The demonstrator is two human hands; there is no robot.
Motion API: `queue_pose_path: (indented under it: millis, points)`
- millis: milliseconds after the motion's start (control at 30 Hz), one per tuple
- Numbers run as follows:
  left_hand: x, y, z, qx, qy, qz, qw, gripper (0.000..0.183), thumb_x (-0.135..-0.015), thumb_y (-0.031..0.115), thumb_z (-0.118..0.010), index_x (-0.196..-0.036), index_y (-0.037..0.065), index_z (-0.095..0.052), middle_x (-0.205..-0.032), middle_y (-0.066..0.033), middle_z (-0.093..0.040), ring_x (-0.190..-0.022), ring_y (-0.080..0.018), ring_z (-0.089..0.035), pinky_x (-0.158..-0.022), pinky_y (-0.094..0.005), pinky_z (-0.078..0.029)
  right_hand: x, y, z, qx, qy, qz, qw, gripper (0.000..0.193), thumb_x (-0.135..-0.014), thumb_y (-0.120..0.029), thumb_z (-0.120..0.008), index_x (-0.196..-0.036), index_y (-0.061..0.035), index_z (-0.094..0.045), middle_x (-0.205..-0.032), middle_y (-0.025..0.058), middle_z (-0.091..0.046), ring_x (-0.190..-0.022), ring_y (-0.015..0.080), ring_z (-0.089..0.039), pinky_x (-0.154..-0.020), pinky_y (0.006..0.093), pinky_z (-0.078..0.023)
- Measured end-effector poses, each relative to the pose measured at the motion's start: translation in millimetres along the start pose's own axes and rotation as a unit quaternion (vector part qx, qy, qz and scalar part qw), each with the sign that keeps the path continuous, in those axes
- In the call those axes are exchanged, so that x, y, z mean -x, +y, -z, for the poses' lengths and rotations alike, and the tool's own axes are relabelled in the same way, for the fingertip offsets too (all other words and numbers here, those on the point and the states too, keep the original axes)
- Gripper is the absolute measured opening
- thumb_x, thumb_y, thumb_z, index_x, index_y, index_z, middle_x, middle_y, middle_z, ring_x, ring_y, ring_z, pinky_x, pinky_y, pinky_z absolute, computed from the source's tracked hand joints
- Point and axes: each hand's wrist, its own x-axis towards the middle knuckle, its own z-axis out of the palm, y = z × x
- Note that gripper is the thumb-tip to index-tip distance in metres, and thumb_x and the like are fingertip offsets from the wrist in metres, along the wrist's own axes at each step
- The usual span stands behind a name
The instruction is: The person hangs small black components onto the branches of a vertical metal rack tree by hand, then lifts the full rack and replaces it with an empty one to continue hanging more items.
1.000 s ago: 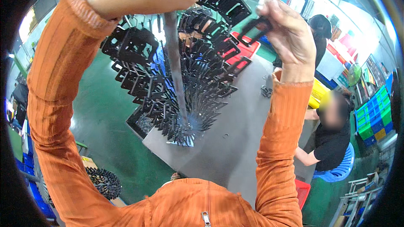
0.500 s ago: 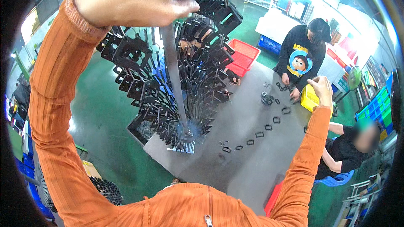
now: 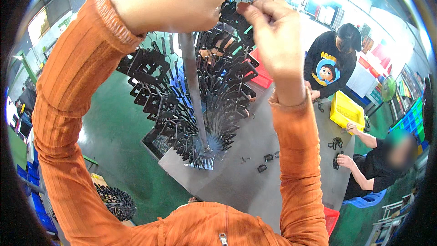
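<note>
In front of me stands a tall rack of black rectangular frames (image 3: 150,66), hung in dense tiers around a grey central pole (image 3: 189,73). My left hand (image 3: 177,0) is raised beside the top of the rack; its fingers run toward the upper edge and are mostly hidden. Beside it, my right hand (image 3: 280,36) is closed, its thumb and curled fingers meeting at the rack's top tier. A black part shows just below the thumb, but what the fingers hold is hidden. Several loose black frames (image 3: 262,168) lie on the grey table (image 3: 232,180).
Across the table a co-worker in a black sweater (image 3: 330,64) stands by a yellow crate (image 3: 348,113). Another person (image 3: 364,173) sits at the right, hands at black pieces (image 3: 336,143). Red baskets (image 3: 261,75) stand behind the rack and at the table's near right.
My right hand has moved from near the yellow crate leftward to the rack's top, beside my left hand. My right forearm now covers part of the table where black frames lay in a row.
</note>
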Motion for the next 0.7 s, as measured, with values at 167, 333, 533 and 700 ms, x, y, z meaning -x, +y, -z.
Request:
queue_pose_path:
  millis: [167, 333, 533, 700]
  points:
    - [17, 2, 5, 0.032, 0.021, -0.013, 0.999, 0.032, -0.083, -0.007, -0.058, -0.114, -0.009, -0.066, -0.080, -0.0237, -0.070, -0.062, -0.0284, -0.068, -0.060, -0.0355, -0.059, -6, 41, 76, -0.373, -0.197, -0.156, 0.893, 0.027, -0.090, -0.021, -0.074, -0.107, -0.0007, -0.076, -0.103, 0.0072, -0.076, -0.094, 0.0163, -0.069, -0.083, 0.0333, -0.052]
    - [30, -16, -10, 0.015, 0.187, -0.117, 0.975, 0.054, -0.086, -0.007, -0.054, -0.139, -0.002, -0.058, -0.105, -0.0271, -0.071, -0.081, -0.0418, -0.069, -0.079, -0.0457, -0.057, 2, 127, 180, -0.203, -0.098, -0.252, 0.941, 0.037, -0.094, -0.026, -0.073, -0.121, -0.0015, -0.071, -0.103, 0.0022, -0.074, -0.081, 0.0051, -0.055, -0.075, 0.0222, -0.042]
    - [43, -44, -25, 0.048, 0.157, -0.063, 0.984, 0.052, -0.085, -0.008, -0.054, -0.136, -0.004, -0.059, -0.116, -0.0272, -0.070, -0.085, -0.0413, -0.071, -0.083, -0.0449, -0.059, 44, 237, 265, 0.149, -0.107, -0.352, 0.918, 0.034, -0.094, -0.035, -0.072, -0.101, -0.0020, -0.079, -0.089, 0.0040, -0.075, -0.067, 0.0059, -0.054, -0.069, 0.0225, -0.044]
    - [40, -51, -34, 0.053, 0.176, -0.106, 0.977, 0.054, -0.083, -0.010, -0.054, -0.136, -0.005, -0.058, -0.129, -0.0278, -0.065, -0.090, -0.0393, -0.072, -0.085, -0.0435, -0.059, 74, 236, 229, 0.593, -0.193, -0.307, 0.719, 0.038, -0.088, -0.040, -0.075, -0.102, -0.0044, -0.080, -0.102, 0.0203, -0.076, -0.098, 0.0300, -0.074, -0.087, 0.0408, -0.055]
